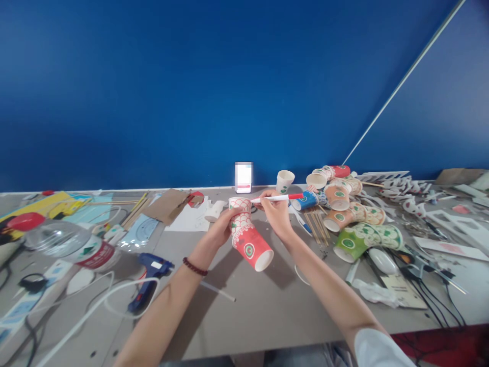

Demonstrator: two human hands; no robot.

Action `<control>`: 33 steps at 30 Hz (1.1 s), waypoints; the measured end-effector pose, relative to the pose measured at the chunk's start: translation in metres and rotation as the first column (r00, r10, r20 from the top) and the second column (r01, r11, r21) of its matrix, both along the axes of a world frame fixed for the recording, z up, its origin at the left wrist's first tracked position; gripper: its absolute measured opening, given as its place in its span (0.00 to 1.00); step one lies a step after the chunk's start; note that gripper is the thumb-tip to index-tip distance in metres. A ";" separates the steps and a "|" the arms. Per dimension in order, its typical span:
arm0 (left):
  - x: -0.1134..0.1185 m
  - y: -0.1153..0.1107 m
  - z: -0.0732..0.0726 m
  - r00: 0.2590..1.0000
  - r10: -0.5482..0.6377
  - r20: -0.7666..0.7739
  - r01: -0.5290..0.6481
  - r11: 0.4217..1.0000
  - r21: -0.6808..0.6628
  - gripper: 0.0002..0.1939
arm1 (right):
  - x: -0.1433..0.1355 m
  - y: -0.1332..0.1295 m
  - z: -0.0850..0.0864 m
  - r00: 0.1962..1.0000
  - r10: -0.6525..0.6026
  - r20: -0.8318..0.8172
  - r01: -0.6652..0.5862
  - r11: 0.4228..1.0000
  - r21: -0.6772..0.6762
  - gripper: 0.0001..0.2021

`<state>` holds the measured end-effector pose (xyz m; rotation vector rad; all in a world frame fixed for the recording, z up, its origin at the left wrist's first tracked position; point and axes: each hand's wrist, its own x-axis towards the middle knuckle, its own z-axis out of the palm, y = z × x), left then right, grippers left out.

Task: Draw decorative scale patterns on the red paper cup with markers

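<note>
My left hand [221,227] is wrapped round a bent figure of joined paper cups [250,247], red at the lower end with white and green patterns above. The open mouth of its red cup tilts down toward me. In my right hand [275,211] is a red-and-white marker [290,197], pinched between the fingers. Its tip meets or nearly meets the white upper part that carries red scale-like lines. Behind the hands a phone [243,177] with a lit screen leans against the wall. A white paper cup [284,182] stands right of it.
Several joined cup figures, including a green one [351,243], lie at right near wooden sticks [316,227]. At left are a blue glue gun [151,278], a large water bottle [69,242], a power strip [38,300] and loose white cables. Cardboard [166,205] lies behind. A blue wall [229,92] bounds the table.
</note>
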<state>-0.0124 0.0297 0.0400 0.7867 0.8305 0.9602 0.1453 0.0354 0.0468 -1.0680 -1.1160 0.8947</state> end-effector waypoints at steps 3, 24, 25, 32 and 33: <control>0.000 -0.001 0.001 1.000 -0.004 0.010 0.004 1.000 -0.006 0.15 | 0.000 0.001 -0.001 1.000 -0.001 -0.001 0.001 1.000 0.000 0.03; 0.001 0.000 0.007 0.997 0.023 0.072 -0.011 0.988 -0.157 0.18 | -0.001 -0.004 0.006 0.986 0.080 -0.146 -0.080 0.997 0.008 0.05; 0.001 0.000 0.008 0.997 0.021 0.078 -0.008 0.986 -0.168 0.18 | -0.001 -0.003 0.006 0.986 0.087 -0.144 -0.086 0.996 0.011 0.05; 0.002 -0.003 0.014 0.995 0.002 0.104 0.017 0.984 -0.179 0.18 | -0.004 -0.003 0.003 0.993 0.102 -0.061 -0.099 0.994 0.054 0.07; 0.003 -0.003 0.014 0.994 -0.006 0.108 0.024 0.985 -0.169 0.18 | -0.004 -0.003 0.003 0.994 0.101 -0.052 -0.098 0.994 0.053 0.07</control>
